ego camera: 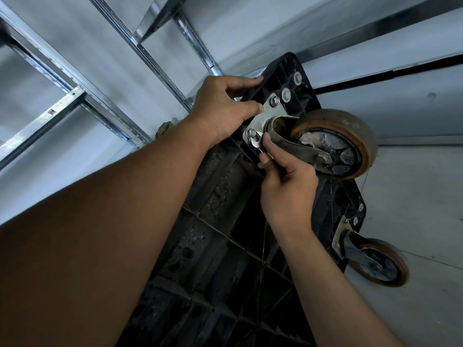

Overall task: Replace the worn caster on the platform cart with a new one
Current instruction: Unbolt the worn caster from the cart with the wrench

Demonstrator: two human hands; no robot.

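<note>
worn caster (pixel 333 144) sits centre-right, bolted to the cart (pixel 225 234). left hand (pixel 223 108) grips the cart edge, right hand (pixel 288 181) pinches a wrench (pixel 256 144) on the lower nut (pixel 251 133). seat it square, brace hard, turn in short strokes.

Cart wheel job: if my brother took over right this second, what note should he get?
The left hand grips the edge of the platform cart, thumb by the mounting plate.
The right hand holds a small wrench at the lower nut.
The worn caster is bolted to the cart's underside, which faces the camera; the upper nut is on too.
Done: no nut visibly off.
Left: undo the nuts, pull the caster off and fit the new one, which is not in view.
A second caster sits lower right.
</note>
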